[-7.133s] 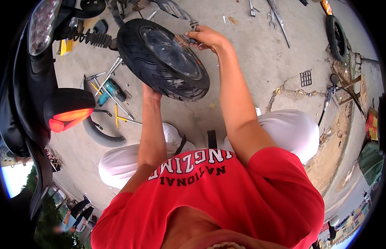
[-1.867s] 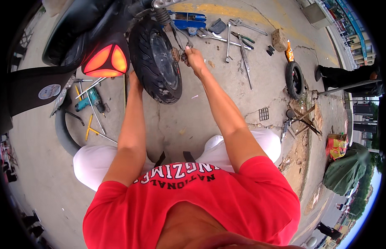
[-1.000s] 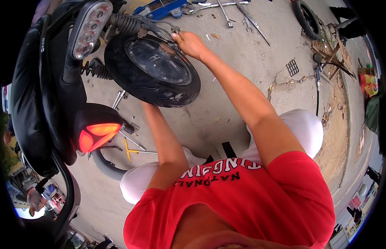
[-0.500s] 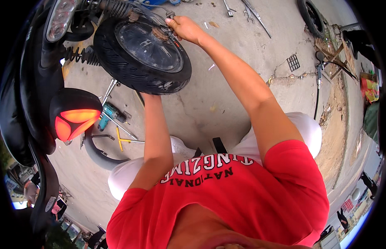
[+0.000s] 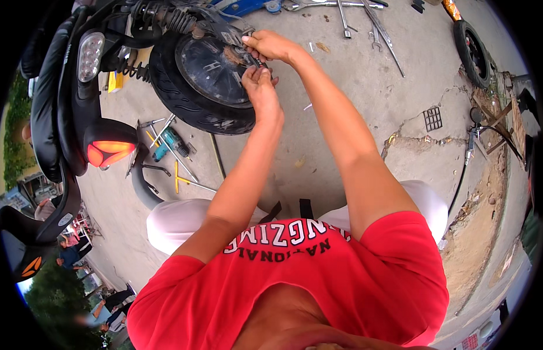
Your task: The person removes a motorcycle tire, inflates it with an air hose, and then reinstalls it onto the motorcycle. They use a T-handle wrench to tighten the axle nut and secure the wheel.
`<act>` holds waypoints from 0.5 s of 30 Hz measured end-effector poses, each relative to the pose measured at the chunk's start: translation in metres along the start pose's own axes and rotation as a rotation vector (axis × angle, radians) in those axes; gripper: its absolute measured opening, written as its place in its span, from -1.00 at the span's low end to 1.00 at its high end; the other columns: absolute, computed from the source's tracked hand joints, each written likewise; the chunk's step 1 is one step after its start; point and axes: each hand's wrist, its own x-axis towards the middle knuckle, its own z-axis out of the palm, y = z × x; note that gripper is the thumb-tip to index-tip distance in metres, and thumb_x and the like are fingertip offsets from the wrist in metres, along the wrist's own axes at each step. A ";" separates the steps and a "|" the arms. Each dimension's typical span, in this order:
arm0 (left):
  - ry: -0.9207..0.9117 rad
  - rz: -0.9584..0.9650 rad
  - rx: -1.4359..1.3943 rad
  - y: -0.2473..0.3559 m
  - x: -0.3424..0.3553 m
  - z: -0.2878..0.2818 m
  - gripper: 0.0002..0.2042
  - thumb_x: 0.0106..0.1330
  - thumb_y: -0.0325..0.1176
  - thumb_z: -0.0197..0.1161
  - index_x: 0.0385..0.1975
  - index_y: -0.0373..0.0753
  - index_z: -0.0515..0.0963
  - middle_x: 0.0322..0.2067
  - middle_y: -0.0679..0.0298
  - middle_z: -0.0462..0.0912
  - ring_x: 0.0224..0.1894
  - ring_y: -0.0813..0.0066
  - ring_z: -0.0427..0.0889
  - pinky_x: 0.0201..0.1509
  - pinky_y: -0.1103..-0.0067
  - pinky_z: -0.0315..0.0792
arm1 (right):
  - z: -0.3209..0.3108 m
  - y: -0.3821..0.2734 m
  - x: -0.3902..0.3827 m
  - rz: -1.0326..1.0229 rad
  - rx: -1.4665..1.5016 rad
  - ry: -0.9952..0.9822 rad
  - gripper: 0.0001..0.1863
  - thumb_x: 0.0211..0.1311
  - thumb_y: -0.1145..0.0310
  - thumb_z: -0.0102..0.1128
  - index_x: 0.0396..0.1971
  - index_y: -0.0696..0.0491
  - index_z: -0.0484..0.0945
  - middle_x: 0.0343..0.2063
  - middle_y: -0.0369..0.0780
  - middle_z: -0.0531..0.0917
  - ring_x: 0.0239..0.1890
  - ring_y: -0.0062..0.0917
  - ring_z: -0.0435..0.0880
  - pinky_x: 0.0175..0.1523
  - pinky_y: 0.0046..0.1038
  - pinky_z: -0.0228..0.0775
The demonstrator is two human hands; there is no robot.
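Observation:
A black scooter rear wheel (image 5: 192,93) with a thick tyre and dark hub cover stands at the upper left, still mounted beside a coil shock spring (image 5: 166,17). My left hand (image 5: 261,87) rests on the right side of the hub, fingers pinching a small part there. My right hand (image 5: 270,45) reaches in just above it, fingers closed on a small metal piece at the wheel's upper right edge. What exactly each hand pinches is too small to tell. My knees in white trousers (image 5: 184,219) show below.
The black scooter body with an orange tail lamp (image 5: 105,153) fills the left. A cordless drill (image 5: 169,143), yellow tools and a black mudguard piece (image 5: 140,186) lie on the concrete. Wrenches (image 5: 365,20) lie at the top, a spare tyre (image 5: 473,38) and a floor drain (image 5: 433,118) at right.
My left hand has come up from under the tyre onto the hub, next to my right hand. The view has swung, so the wheel now sits higher and nearer the middle.

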 end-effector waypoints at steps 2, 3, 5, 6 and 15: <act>0.042 0.051 -0.001 0.009 0.009 0.004 -0.51 0.33 -0.54 -0.01 0.24 -0.38 0.05 0.11 0.08 0.26 0.09 0.42 0.35 0.10 0.51 0.33 | -0.005 -0.002 0.002 0.016 -0.023 -0.014 -0.52 0.39 -0.03 -0.03 -0.44 0.14 0.51 -0.61 -0.33 0.49 -0.66 -0.63 0.41 -0.58 -0.54 0.23; 0.053 0.097 -0.003 0.007 0.012 0.006 -0.49 0.32 -0.55 -0.02 0.25 -0.38 0.03 0.11 0.07 0.25 0.11 0.40 0.33 0.14 0.50 0.30 | -0.006 -0.001 0.001 0.011 -0.004 -0.018 -0.52 0.38 -0.03 -0.02 -0.44 0.13 0.51 -0.62 -0.33 0.49 -0.65 -0.64 0.41 -0.57 -0.55 0.24; 0.087 0.189 -0.021 0.002 0.018 0.008 -0.46 0.31 -0.57 -0.04 0.28 -0.39 -0.02 0.13 0.04 0.23 0.15 0.35 0.30 0.22 0.48 0.25 | -0.005 -0.002 0.000 0.004 0.021 -0.039 -0.52 0.38 -0.03 -0.01 -0.44 0.13 0.51 -0.62 -0.34 0.48 -0.64 -0.64 0.41 -0.56 -0.55 0.24; 0.019 0.177 -0.002 0.000 0.019 0.005 -0.42 0.31 -0.54 -0.02 0.32 -0.35 -0.05 0.23 0.05 0.14 0.22 0.31 0.26 0.27 0.43 0.18 | -0.003 -0.002 0.001 -0.012 0.023 -0.023 -0.52 0.37 -0.03 0.01 -0.45 0.14 0.51 -0.61 -0.32 0.49 -0.62 -0.64 0.41 -0.53 -0.56 0.27; -0.086 0.268 -0.093 -0.012 0.018 0.009 -0.34 0.27 -0.58 -0.02 0.35 -0.45 -0.15 0.34 -0.09 -0.01 0.40 0.17 0.05 0.35 0.42 0.11 | -0.001 0.014 0.000 -0.122 0.035 0.071 -0.50 0.35 -0.02 0.05 -0.47 0.18 0.52 -0.60 -0.30 0.51 -0.57 -0.61 0.43 -0.45 -0.52 0.32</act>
